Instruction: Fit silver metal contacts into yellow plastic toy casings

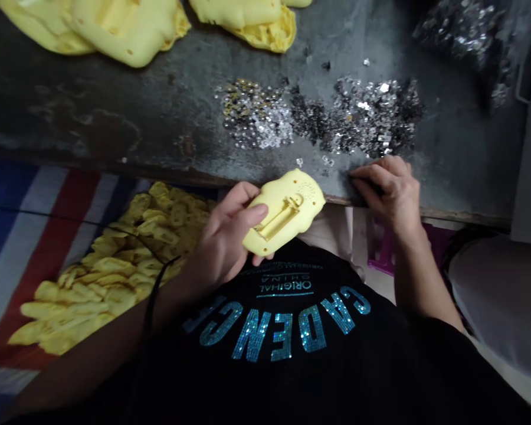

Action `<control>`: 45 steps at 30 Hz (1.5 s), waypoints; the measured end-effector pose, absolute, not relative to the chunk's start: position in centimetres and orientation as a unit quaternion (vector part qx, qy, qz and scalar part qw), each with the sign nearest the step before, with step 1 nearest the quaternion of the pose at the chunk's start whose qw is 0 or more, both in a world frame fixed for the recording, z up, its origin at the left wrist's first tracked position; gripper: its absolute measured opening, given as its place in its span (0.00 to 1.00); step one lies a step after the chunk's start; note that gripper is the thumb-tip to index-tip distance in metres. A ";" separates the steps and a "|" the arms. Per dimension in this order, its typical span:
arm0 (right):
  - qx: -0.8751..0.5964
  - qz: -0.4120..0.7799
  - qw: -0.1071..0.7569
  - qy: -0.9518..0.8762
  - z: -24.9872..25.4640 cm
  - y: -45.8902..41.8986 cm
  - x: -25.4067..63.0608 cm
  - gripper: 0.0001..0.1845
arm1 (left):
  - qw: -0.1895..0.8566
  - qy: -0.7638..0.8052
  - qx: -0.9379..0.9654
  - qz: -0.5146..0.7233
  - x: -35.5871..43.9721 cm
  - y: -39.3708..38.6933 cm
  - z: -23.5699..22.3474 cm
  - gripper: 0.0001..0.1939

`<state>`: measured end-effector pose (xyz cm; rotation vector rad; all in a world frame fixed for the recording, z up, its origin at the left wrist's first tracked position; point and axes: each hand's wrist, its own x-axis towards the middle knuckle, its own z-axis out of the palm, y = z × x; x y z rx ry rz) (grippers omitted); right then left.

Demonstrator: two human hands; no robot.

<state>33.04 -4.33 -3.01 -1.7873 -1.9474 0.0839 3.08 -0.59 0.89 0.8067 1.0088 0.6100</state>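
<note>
My left hand [230,227] grips a yellow plastic casing [285,212] by its left end, thumb on top. An oblong battery recess, small screw holes and a ring of tiny speaker holes show on its upturned face. My right hand [392,189] is at the table's front edge, thumb and forefinger pinched together; whether a small piece is between them cannot be made out. Just beyond it lies a pile of small shiny metal pieces [371,115]. A second pile, of silvery and brassy metal pieces [259,115], spreads to its left.
More yellow casings [128,29] lie at the table's back left. A bag of metal pieces [464,29] stands at the back right. Many yellow casings [115,268] are heaped on a striped sheet [48,206] at lower left. A grey stool [504,295] stands at right.
</note>
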 end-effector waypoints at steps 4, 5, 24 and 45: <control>-0.608 0.103 0.346 -0.707 -1.4 -5.1 31.9 0.01 | 0.773 0.445 0.370 0.260 3.5 -0.7 1.0 0.17; -0.585 0.149 0.382 -0.700 -0.9 -5.4 31.3 0.03 | 0.775 0.441 0.374 0.256 3.5 -0.7 1.0 0.17; -0.433 0.136 0.320 -0.832 3.3 -5.6 27.1 0.08 | 0.761 0.402 0.422 0.284 3.2 -2.1 2.3 0.12; -0.426 0.029 0.193 -0.883 5.2 -6.2 26.1 0.13 | 0.776 0.400 0.400 0.281 3.7 -2.1 2.7 0.12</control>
